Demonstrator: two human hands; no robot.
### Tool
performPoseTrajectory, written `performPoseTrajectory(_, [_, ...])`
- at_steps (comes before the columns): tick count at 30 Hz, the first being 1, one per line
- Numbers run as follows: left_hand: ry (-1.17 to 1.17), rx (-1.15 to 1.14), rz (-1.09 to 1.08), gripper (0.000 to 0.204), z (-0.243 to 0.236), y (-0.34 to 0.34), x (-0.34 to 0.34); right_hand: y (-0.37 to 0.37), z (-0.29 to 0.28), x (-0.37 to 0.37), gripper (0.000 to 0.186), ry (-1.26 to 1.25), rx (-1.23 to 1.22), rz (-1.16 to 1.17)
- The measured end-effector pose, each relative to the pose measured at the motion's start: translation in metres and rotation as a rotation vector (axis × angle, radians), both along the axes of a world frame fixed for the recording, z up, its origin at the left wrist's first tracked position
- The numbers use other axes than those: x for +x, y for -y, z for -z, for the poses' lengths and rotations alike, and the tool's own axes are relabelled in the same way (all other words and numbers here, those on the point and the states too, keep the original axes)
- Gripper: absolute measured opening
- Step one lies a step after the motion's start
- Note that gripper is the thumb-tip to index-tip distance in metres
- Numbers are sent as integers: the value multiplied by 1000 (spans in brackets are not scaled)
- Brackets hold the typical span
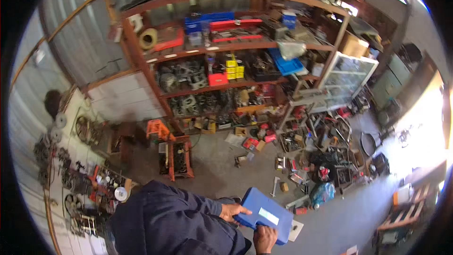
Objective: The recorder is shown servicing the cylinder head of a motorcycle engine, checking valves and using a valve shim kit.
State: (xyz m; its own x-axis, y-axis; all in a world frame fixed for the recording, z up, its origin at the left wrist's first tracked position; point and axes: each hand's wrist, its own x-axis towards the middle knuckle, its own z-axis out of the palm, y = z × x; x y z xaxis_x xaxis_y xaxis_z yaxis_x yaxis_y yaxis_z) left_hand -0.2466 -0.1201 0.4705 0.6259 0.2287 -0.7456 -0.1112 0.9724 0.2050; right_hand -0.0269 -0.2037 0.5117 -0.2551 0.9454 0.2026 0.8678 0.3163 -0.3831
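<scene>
A blue plastic case (268, 211) with a pale label is held tilted in front of me, low in the head view. My left hand (231, 212) is closed on its left edge, the thumb lying over the top face. At the near edge, my right hand (265, 239) has its fingers curled round the case by the handle recess. The case looks shut; what is inside is hidden. Across the lower left stretches my dark sleeve (165, 219). A pale flat piece (296, 230) shows on the floor just past the case's right side.
Ahead stands a wooden shelf (245, 49) full of metal parts, boxes and trays. Tools and scrap lie over the floor to the right, near a leaning window frame (347, 82). An orange stand (159, 130) and a red crate-like frame (180, 158) are left of centre.
</scene>
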Motion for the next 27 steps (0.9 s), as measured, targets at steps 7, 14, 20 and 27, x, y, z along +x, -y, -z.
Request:
performPoseTrajectory(7, [-147,650,-765,44,-145,-60,-108,-68,-44,16,58,-170,193,232])
performPoseTrajectory(14, [-27,830,-1328,39,-207,-183,-244,-77,73,82,52,-43,-629,214])
performPoseTrajectory(20, [-330,872,-1965,47,-257,-311,-304,-169,99,66,48,-63,-611,247])
performPoseTrajectory(27, [-259,756,-2422,52,-274,-418,-372,-208,108,28,45,-83,-673,298])
